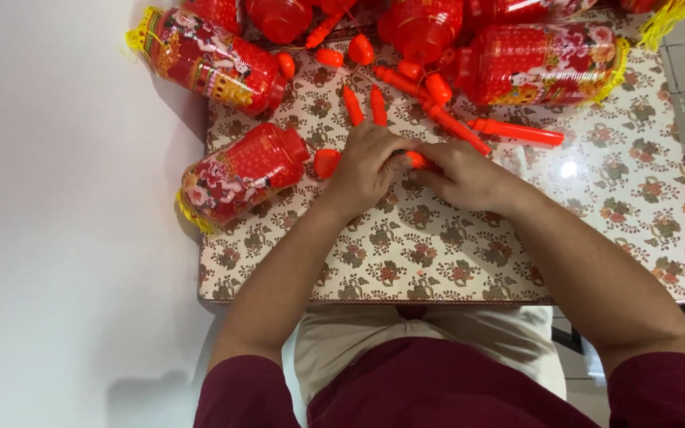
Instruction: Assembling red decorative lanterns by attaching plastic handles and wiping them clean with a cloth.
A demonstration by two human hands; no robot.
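A table (596, 206) with a glossy flowered cover carries red plastic lanterns: one (241, 176) lying at the left edge, one (208, 59) at the far left, another (545, 63) at the far right, with loose orange handles (517, 131) scattered between them

Your single head camera looks steeply down from close above, facing the table (580, 238) edge and your own lap.

Orange piece (415, 159) (mostly behind fingers (386, 158))
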